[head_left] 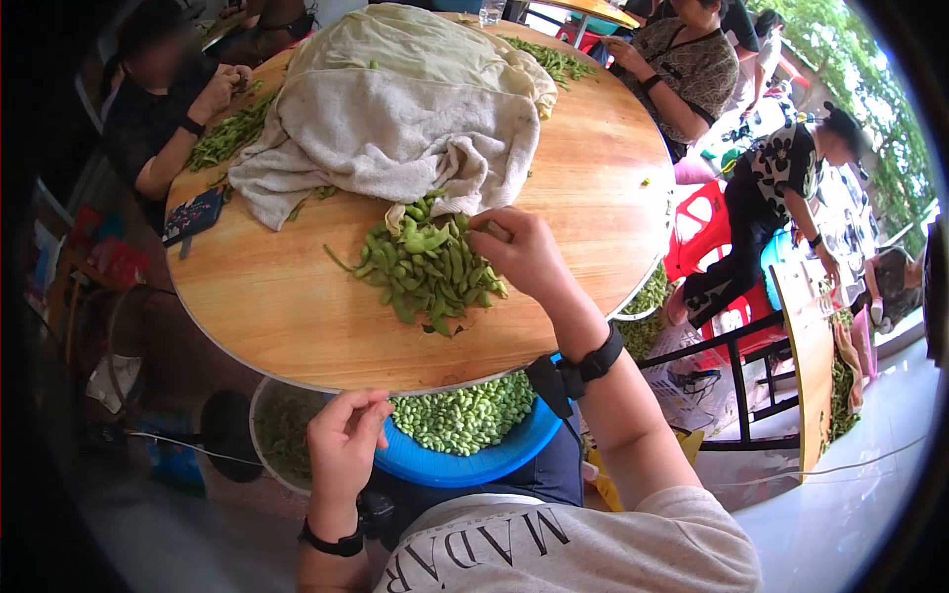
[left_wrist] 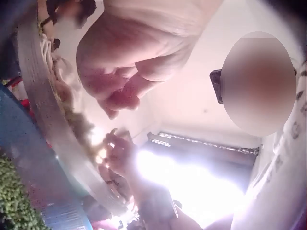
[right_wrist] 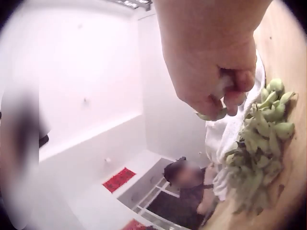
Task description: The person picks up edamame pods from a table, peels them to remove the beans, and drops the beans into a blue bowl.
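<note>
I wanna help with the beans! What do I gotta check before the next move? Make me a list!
1. Pods within reach: ok, piled on the table beside the right hand.
2. Right hand has a pod: ok, its fingertips seem to pinch a green one.
3. Left hand empty: cannot tell; nothing shows, but its bent fingers could hide something.
4. Bowl nearby: ok, close to the left hand, with beans in it.
5. Whole bowl in sight: not ok, the table's edge hides part.
</note>
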A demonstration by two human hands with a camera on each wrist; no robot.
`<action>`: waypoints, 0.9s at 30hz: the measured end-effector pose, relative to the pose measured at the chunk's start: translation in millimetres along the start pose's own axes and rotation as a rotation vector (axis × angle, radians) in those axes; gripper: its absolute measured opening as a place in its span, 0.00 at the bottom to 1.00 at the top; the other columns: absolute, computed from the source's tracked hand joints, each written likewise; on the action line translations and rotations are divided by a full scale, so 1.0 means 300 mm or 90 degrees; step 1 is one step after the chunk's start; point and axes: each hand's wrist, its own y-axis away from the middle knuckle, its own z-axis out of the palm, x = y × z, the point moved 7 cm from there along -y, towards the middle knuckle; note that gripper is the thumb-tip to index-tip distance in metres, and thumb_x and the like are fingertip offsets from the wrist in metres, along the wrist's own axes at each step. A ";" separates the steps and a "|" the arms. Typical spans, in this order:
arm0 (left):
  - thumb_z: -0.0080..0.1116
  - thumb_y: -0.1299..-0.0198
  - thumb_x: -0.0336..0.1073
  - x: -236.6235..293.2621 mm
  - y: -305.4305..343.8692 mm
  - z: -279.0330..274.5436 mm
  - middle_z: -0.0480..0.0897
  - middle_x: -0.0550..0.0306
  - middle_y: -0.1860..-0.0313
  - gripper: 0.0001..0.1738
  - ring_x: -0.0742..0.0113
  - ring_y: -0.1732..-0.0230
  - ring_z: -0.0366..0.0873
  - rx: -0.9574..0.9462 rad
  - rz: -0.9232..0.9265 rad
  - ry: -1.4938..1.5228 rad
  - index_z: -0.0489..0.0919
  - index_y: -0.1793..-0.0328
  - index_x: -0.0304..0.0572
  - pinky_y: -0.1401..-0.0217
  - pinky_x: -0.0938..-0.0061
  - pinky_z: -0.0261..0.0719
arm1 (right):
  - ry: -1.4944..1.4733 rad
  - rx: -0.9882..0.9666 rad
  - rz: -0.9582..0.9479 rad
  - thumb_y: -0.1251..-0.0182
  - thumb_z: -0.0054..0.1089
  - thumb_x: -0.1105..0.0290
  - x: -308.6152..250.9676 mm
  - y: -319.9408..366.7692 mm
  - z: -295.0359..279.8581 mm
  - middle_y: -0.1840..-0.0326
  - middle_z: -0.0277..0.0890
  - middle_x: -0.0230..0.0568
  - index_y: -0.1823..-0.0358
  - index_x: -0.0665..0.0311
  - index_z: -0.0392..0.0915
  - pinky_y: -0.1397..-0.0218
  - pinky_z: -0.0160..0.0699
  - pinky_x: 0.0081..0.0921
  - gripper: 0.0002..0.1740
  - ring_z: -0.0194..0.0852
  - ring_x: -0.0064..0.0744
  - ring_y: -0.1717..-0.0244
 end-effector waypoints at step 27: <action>0.67 0.57 0.26 0.114 0.056 0.228 0.78 0.53 0.77 0.08 0.70 0.81 0.74 -0.024 0.227 -0.109 0.79 0.70 0.34 0.78 0.77 0.70 | -0.489 -0.320 0.280 0.30 0.39 0.51 -0.134 0.518 0.064 0.81 0.61 0.25 0.66 0.66 0.74 0.81 0.54 0.10 0.24 0.55 0.13 0.81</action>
